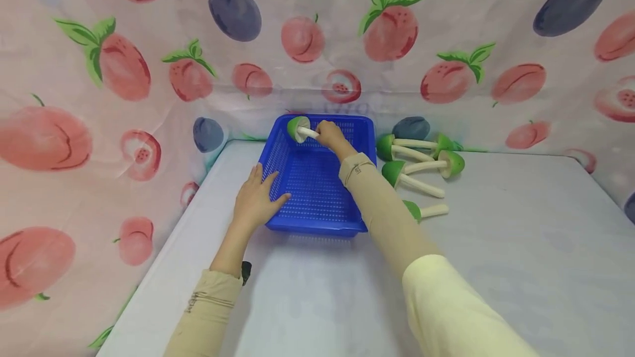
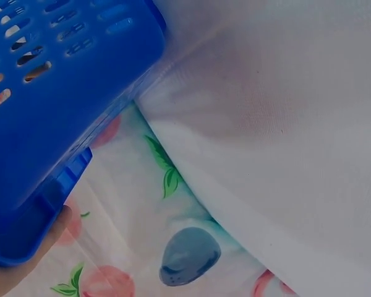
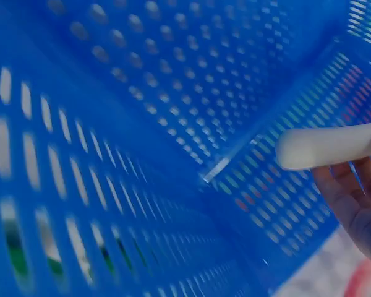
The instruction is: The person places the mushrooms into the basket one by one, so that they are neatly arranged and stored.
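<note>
A blue plastic basket [image 1: 317, 194] with slotted walls sits on the white table. Over its far end my right hand [image 1: 329, 133] grips a toy mushroom by its pale stem; the mushroom's green cap [image 1: 296, 129] points left. In the right wrist view, the stem [image 3: 328, 146] lies across the curled fingers [image 3: 343, 192], inside the basket walls. My left hand [image 1: 255, 200] rests on the basket's left rim, fingers spread and thumb over the inside. The left wrist view shows the basket's outer wall [image 2: 80, 68] and part of a finger [image 2: 59, 229] against its rim.
Right of the basket lie several green-capped toy mushrooms [image 1: 419, 167], close beside its wall. One mushroom [image 1: 432, 211] lies nearer the front, partly behind the right forearm. A fruit-print cloth [image 1: 307, 87] hangs behind and left of the white table [image 1: 521, 247].
</note>
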The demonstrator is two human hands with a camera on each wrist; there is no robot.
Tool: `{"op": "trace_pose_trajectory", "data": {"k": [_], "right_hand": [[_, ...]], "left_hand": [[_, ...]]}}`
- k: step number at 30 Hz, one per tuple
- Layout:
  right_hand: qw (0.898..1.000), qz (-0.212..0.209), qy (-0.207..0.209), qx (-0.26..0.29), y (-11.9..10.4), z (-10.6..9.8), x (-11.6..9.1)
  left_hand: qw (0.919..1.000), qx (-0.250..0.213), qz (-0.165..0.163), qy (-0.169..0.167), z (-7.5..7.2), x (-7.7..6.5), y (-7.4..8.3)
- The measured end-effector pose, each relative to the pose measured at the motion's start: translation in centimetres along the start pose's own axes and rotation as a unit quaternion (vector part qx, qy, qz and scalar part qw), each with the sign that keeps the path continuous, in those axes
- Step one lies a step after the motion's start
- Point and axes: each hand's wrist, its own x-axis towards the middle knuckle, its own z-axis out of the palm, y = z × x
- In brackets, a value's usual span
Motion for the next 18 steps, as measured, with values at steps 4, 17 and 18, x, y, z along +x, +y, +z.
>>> {"op": "trace_pose_trajectory", "data": {"k": [4, 17, 18], "right_hand": [[0.998, 0.024, -0.055, 0.010, -2.2, -2.1, -4.5], [0.999, -0.005, -0.035, -0.031, -1.8, 0.4, -5.3], [0.999, 0.000, -0.043, -0.033, -1.4, 1.1, -4.5]], "left_hand": [[1.0000, 0.003, -0.005, -0.005, 0.1, 0.0, 0.0], [0.9999, -0.004, -0.015, -0.001, 0.2, 0.0, 0.0], [0.9999, -0.004, -0.016, 0.000, 0.2, 0.0, 0.0]]}}
